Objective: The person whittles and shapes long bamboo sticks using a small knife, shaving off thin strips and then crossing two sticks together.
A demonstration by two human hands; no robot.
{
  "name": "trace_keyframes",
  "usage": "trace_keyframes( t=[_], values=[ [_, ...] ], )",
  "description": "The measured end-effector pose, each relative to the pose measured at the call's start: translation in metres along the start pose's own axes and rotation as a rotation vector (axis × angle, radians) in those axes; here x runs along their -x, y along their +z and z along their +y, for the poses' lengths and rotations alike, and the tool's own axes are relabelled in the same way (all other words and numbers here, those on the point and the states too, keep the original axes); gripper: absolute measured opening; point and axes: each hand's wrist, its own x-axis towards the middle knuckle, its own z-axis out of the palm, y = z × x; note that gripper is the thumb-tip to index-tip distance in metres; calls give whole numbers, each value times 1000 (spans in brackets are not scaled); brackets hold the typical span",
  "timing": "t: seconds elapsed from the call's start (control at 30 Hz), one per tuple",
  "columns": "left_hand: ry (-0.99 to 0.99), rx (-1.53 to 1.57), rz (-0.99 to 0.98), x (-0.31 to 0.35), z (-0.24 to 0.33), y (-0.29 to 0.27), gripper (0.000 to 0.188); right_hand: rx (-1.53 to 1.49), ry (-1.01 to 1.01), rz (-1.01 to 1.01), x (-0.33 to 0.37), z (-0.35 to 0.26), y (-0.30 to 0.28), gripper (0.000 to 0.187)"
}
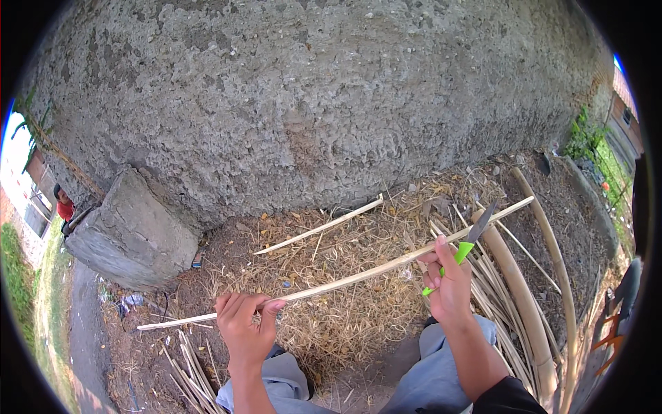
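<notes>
A long, pale bamboo strip [358,276] lies across in front of me, its right end raised higher than its left. My left hand [246,319] is closed round it left of its middle, with the thumb along the top. In my right hand [449,281] is a knife [467,247] with a bright green handle and a dark blade pointing up. The blade crosses the strip near its right part, and the right thumb presses by the strip. Whether the edge bites into the wood I cannot tell.
Split bamboo strips [493,303] are piled at the right beside thick bamboo poles [520,297]. More thin strips [193,376] lie at lower left, another strip [321,224] near the rough wall [345,96]. Shavings [345,331] cover the ground. A concrete block [134,238] and a person in red [65,207] are at left.
</notes>
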Motion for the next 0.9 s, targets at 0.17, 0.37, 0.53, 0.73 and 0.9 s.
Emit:
trace_keyframes(
  t=[0.17, 0.37, 0.53, 0.73, 0.9],
  values=[
    [-37, 31, -21, 7, -3, 0, 18, -24, -5, 12, 0, 4, 0, 30],
    [-164, 94, -115, 15, -8, 3, 27, -45, 14, 34, 0, 2, 0, 30],
    [-33, 39, -195, 5, 10, -4, 48, -54, -70, 57, -11, -8, -6, 30],
    [-94, -44, -293, 7, 8, -12, 83, -111, -216, 210, -21, -30, -12, 27],
    [-128, -97, -451, 13, 0, -12, 71, -55, -355, 256, -30, -27, -31, 26]
  ],
)
